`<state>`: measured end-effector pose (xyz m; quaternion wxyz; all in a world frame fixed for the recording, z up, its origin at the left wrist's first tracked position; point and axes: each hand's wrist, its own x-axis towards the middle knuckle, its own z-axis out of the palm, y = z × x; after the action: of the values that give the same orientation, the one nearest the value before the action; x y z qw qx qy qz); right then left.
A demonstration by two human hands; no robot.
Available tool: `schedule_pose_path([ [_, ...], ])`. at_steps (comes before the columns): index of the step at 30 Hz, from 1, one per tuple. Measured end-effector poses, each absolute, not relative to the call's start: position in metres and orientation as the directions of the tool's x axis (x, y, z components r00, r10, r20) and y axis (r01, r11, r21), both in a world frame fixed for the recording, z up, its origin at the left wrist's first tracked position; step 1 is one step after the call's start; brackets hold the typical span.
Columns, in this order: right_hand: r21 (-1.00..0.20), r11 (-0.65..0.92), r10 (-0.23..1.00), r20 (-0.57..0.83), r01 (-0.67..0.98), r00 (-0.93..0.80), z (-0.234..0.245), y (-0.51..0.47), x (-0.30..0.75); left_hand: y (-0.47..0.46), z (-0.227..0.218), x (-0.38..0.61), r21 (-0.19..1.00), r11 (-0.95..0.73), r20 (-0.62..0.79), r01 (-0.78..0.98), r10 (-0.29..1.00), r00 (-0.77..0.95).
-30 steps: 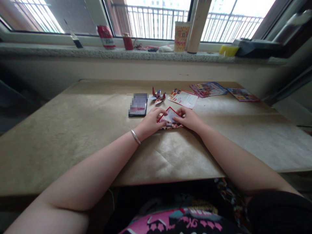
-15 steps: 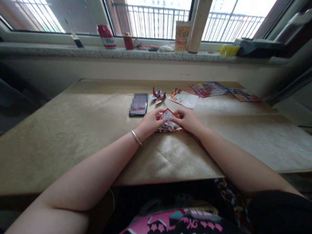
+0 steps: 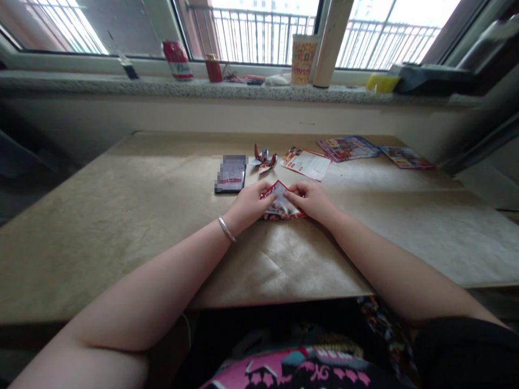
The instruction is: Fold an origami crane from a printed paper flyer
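Observation:
A folded sheet of printed paper [image 3: 283, 204], with a red-edged peak pointing away from me, lies on the table between my hands. My left hand [image 3: 254, 201] grips its left side, thumb on top and fingers curled behind. On the right side my right hand [image 3: 311, 199] pinches it the same way, its thumb near the peak. Just beyond the paper stands a folded paper figure [image 3: 265, 161] with pointed, upturned tips. To its left lies a phone [image 3: 232, 175] with a blurred screen.
Flat printed sheets [image 3: 308, 163] lie behind my right hand, with a pile of colourful sheets [image 3: 348, 148] and another bundle [image 3: 407, 156] farther right. The windowsill [image 3: 251, 93] past the table [image 3: 121, 216] carries a red can [image 3: 177, 60], a red bottle [image 3: 213, 68] and a patterned cup [image 3: 304, 59].
My thumbs have shifted slightly on the folded paper, the right one closer to the peak. The paper stays in the same place, and the things around it have not moved.

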<state>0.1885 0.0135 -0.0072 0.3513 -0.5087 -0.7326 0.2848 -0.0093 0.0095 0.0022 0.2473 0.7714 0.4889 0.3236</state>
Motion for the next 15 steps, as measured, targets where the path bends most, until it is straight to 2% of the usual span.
schedule_pose_path([
  [9, -0.750, 0.353, 0.934, 0.253, 0.560, -0.250, -0.004, 0.008, 0.186, 0.001, 0.007, -0.007, 0.747, -0.410, 0.318, 0.524, 0.911, 0.262],
  [15, -0.730, 0.401, 0.915, 0.285, 0.553, -0.286, 0.001, 0.002, 0.184, 0.002, 0.005, -0.006, 0.863, -0.362, 0.281, 0.353, 0.924, 0.261],
])
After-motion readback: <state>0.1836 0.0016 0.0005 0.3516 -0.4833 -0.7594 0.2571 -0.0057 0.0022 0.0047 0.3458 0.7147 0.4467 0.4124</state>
